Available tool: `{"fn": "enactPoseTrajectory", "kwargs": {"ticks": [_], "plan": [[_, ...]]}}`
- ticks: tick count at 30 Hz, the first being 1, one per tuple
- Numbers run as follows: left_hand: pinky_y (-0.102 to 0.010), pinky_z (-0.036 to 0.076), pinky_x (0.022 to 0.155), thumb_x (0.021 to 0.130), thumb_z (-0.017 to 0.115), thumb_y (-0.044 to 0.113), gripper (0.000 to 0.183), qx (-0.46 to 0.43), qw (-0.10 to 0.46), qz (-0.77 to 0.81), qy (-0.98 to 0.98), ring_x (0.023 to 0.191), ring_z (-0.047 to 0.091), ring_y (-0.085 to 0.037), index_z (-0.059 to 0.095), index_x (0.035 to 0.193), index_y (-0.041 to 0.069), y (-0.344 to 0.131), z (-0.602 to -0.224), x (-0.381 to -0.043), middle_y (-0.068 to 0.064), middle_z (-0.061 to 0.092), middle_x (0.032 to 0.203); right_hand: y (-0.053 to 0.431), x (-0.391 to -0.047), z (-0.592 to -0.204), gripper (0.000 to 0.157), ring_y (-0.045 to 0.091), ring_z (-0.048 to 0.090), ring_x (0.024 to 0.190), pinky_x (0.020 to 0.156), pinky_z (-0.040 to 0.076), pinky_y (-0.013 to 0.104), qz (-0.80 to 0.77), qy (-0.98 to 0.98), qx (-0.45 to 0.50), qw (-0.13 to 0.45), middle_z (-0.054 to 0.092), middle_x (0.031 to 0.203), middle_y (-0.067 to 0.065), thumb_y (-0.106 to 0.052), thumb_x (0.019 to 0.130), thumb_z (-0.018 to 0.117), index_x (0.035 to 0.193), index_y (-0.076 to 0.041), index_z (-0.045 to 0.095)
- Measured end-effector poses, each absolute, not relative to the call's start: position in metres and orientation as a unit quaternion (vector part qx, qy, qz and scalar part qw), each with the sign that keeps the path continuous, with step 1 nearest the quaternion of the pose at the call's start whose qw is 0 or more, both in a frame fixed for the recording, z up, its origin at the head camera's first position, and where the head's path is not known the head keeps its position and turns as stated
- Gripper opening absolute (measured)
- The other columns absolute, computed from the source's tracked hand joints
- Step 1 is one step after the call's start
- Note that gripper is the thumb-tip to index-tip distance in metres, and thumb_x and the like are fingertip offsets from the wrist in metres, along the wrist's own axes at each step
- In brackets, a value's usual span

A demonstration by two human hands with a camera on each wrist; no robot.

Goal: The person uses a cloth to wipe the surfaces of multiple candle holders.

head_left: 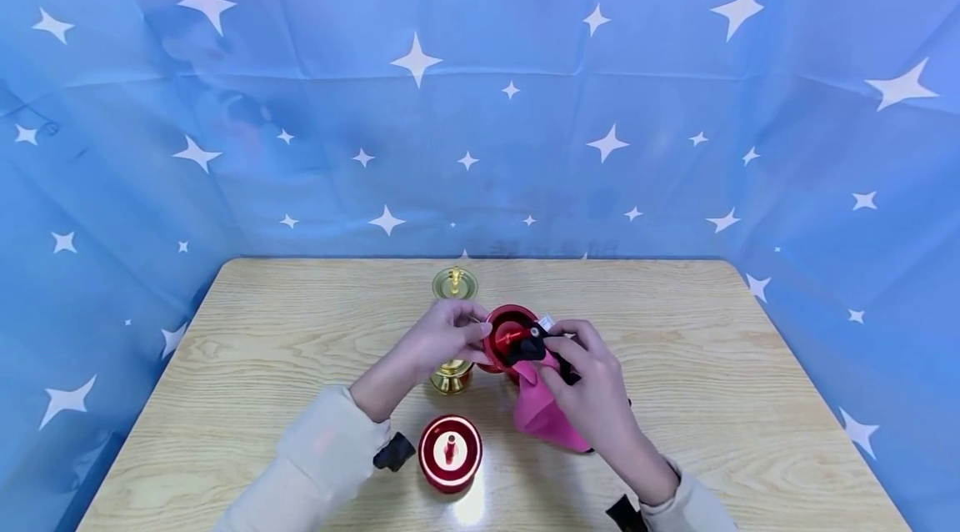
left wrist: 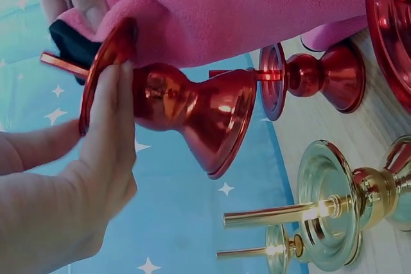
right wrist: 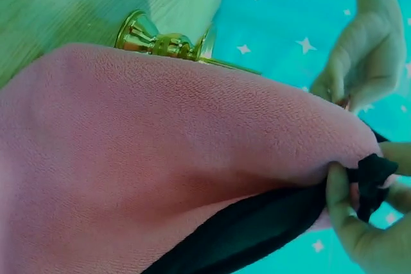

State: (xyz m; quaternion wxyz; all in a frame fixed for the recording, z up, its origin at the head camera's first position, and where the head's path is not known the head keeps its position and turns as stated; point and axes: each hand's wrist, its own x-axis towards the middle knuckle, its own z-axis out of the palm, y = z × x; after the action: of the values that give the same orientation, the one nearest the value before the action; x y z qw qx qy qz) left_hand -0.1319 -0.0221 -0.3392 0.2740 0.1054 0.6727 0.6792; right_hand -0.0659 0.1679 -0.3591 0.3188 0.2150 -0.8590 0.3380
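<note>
My left hand [head_left: 442, 340] grips a red shiny candle holder [left wrist: 164, 97] by its dish; in the left wrist view the holder is tilted onto its side, off the table. My right hand [head_left: 596, 386] pinches a pink plush cloth [head_left: 546, 415] with black edging, at a bunched black part. That part lies at the dish, beside the holder's central stem. In the right wrist view the cloth [right wrist: 180, 126] hangs across most of the picture, and my right fingers [right wrist: 340, 203] hold its black edge.
On the wooden table [head_left: 300, 315], a red candle holder [head_left: 450, 453] stands near the front. Gold candle holders [head_left: 454, 285] stand behind and beside my left hand. Another red one [left wrist: 314, 81] shows in the left wrist view. A blue star-patterned curtain [head_left: 480, 140] surrounds the table.
</note>
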Motion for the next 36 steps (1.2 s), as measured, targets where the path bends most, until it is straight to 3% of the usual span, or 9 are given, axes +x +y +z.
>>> {"fn": "enactPoseTrajectory", "kwargs": {"ticks": [6, 12, 15, 22, 26, 30, 36], "plan": [[-0.032, 0.055, 0.070, 0.087, 0.050, -0.010, 0.021, 0.168, 0.298, 0.639, 0.689, 0.070, 0.062, -0.018, 0.055, 0.107, -0.015, -0.023, -0.340, -0.132, -0.016, 0.057, 0.085, 0.174, -0.072, -0.356, 0.035, 0.019, 0.059, 0.076, 0.055, 0.049, 0.019, 0.341, -0.863, 0.232, 0.291, 0.058, 0.095, 0.013, 0.025, 0.056, 0.068, 0.082, 0.002, 0.069], [-0.029, 0.055, 0.066, 0.085, 0.051, -0.012, 0.019, 0.222, 0.305, 0.577, 0.724, 0.075, 0.063, -0.018, 0.060, 0.101, -0.015, -0.018, -0.340, -0.130, -0.015, 0.063, 0.089, 0.181, -0.084, -0.350, 0.046, 0.027, 0.057, 0.092, 0.069, 0.054, 0.034, 0.300, -0.848, 0.373, 0.226, 0.056, 0.102, 0.013, 0.029, 0.057, 0.058, 0.084, -0.007, 0.071], [-0.029, 0.055, 0.065, 0.084, 0.051, -0.013, 0.018, 0.220, 0.310, 0.569, 0.729, 0.076, 0.064, -0.019, 0.061, 0.099, -0.014, -0.015, -0.343, -0.130, -0.014, 0.063, 0.088, 0.182, -0.087, -0.350, 0.046, 0.028, 0.055, 0.095, 0.073, 0.054, 0.036, 0.285, -0.838, 0.415, 0.210, 0.056, 0.104, 0.013, 0.028, 0.058, 0.057, 0.084, -0.007, 0.071], [-0.029, 0.055, 0.067, 0.084, 0.050, -0.011, 0.015, 0.138, 0.265, 0.621, 0.725, 0.066, 0.059, -0.014, 0.058, 0.098, -0.012, -0.019, -0.344, -0.130, -0.012, 0.056, 0.078, 0.182, -0.082, -0.355, 0.035, 0.020, 0.059, 0.080, 0.059, 0.051, 0.021, 0.311, -0.869, 0.291, 0.251, 0.058, 0.098, 0.011, 0.021, 0.058, 0.071, 0.086, -0.001, 0.069], [-0.032, 0.055, 0.072, 0.085, 0.050, -0.011, 0.015, 0.106, 0.240, 0.668, 0.696, 0.072, 0.060, -0.016, 0.055, 0.099, -0.011, -0.021, -0.345, -0.131, -0.015, 0.055, 0.087, 0.175, -0.077, -0.357, 0.032, 0.016, 0.058, 0.072, 0.054, 0.046, 0.014, 0.334, -0.867, 0.229, 0.291, 0.059, 0.095, 0.012, 0.020, 0.058, 0.071, 0.084, 0.003, 0.069], [-0.033, 0.054, 0.073, 0.085, 0.050, -0.012, 0.016, 0.088, 0.225, 0.686, 0.686, 0.073, 0.059, -0.016, 0.054, 0.101, -0.011, -0.021, -0.345, -0.131, -0.016, 0.054, 0.090, 0.167, -0.073, -0.359, 0.029, 0.015, 0.054, 0.067, 0.052, 0.044, 0.012, 0.335, -0.857, 0.213, 0.328, 0.058, 0.093, 0.014, 0.019, 0.057, 0.071, 0.082, 0.004, 0.069], [-0.032, 0.055, 0.069, 0.086, 0.050, -0.011, 0.026, 0.102, 0.257, 0.676, 0.683, 0.069, 0.061, -0.017, 0.050, 0.112, -0.013, -0.022, -0.343, -0.132, -0.018, 0.056, 0.091, 0.163, -0.072, -0.360, 0.030, 0.017, 0.057, 0.071, 0.056, 0.047, 0.015, 0.333, -0.856, 0.206, 0.336, 0.058, 0.093, 0.015, 0.020, 0.055, 0.072, 0.082, 0.006, 0.069]]}}
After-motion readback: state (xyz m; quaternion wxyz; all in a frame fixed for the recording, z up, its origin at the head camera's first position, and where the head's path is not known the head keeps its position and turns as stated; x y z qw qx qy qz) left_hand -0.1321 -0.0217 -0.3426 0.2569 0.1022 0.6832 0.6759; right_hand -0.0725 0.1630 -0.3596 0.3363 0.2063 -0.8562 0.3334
